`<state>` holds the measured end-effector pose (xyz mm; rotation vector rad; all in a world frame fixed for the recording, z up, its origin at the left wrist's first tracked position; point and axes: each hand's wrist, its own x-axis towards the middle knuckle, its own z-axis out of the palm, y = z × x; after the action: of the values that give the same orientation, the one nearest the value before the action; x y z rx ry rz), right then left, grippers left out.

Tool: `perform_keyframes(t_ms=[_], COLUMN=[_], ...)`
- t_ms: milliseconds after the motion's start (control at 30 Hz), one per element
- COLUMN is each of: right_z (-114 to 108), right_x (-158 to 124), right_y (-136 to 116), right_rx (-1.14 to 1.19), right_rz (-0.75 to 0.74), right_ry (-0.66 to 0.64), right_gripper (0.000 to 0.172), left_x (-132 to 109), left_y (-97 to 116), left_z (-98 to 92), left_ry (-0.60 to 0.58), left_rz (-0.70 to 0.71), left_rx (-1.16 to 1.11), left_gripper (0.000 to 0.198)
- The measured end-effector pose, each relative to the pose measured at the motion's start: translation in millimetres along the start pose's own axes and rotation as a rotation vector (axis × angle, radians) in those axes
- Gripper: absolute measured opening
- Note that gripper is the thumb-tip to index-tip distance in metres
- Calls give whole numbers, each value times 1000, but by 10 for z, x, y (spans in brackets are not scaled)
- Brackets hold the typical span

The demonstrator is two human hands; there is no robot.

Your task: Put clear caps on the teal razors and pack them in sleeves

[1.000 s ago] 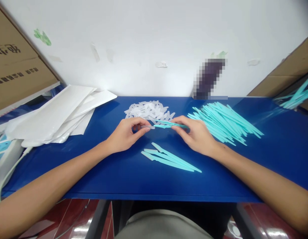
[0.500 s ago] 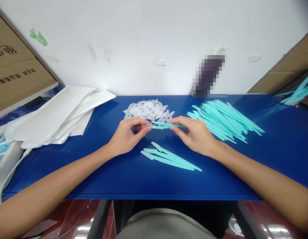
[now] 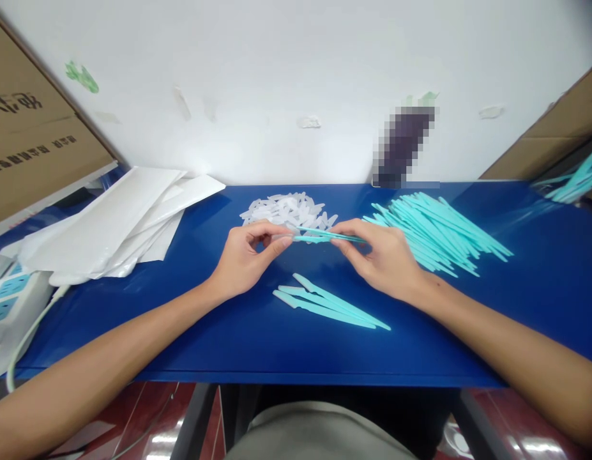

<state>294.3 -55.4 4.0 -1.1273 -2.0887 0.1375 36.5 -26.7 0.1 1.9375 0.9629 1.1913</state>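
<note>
Toward the front of the blue counter (image 3: pixel 204 348): three turquoise razors (image 3: pixel 336 301), fanned, heads to the left, set apart from other stock. Read as a small lot already handled; whether their blades carry covers is too fine to tell.

Left end: one white power strip (image 3: pixel 8 295), blue socket faces, cable attached.

Next, raised above the counter: left hand (image 3: pixel 242 259), grip pinched between thumb and forefinger on one translucent cap (image 3: pixel 292 227), mostly hidden; right hand (image 3: pixel 384 255), grip closed about the handles of the held razors (image 3: pixel 315 239), at least two, heads meeting the left fingertips. Judged under way; cap and blade joined or not, cannot tell.

Behind the hands: one cap heap (image 3: pixel 288 209), loose, many pieces; to its right, one razor pile (image 3: pixel 434 233), handles overlapping. Both judged outstanding, far outnumbering the three set apart; work appears early.

Rear left: white sleeves (image 3: pixel 133 204), stacked unevenly. Backing: white wall (image 3: pixel 276 76).
</note>
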Motion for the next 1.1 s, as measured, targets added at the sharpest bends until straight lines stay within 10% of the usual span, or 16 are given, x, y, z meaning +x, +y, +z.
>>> perform_keyframes(t_ms=[233,433,600,1100], right_z=[56,-15,-83,-68], right_x=[-6,4,-33,21], right_y=[-159,-72,-123,45], right_rx=[79,28,-108,-141], right_rz=[-48,4,89,110], right_ry=[9,-167,-263,-265], right_gripper=[13,15,17,21], left_x=[-15,138,225,150], left_y=[138,-6,-167,-173], left_z=[61,-357,-620,-344], left_ry=[-108,-299,-321,-361], left_rz=[75,477,483,540], left_rx=[146,772,1062,1060], left_gripper=[21,36,34,31])
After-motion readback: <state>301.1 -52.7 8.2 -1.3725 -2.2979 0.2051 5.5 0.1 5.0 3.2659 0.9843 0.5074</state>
